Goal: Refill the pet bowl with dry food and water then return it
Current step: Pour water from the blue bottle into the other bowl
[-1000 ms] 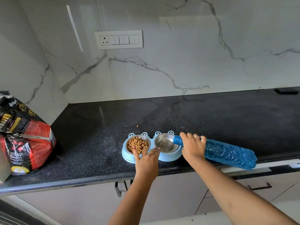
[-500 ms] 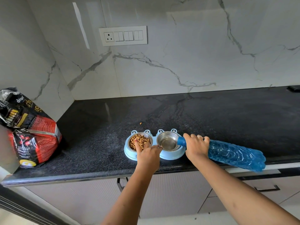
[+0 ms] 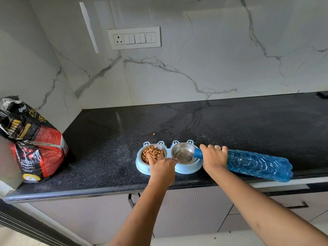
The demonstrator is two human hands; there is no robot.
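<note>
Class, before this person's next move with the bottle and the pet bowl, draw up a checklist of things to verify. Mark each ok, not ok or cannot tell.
1. Dry food in the left dish: ok, it holds a heap of kibble.
2. Neck of the bottle over the right dish: ok, the right hand grips it there.
3. Water in the right dish: cannot tell, only shiny steel shows.
4. The pet bowl steadied: ok, the left hand rests on its front.
5. The countertop clean: not ok, one stray kibble lies behind the pet bowl.
</note>
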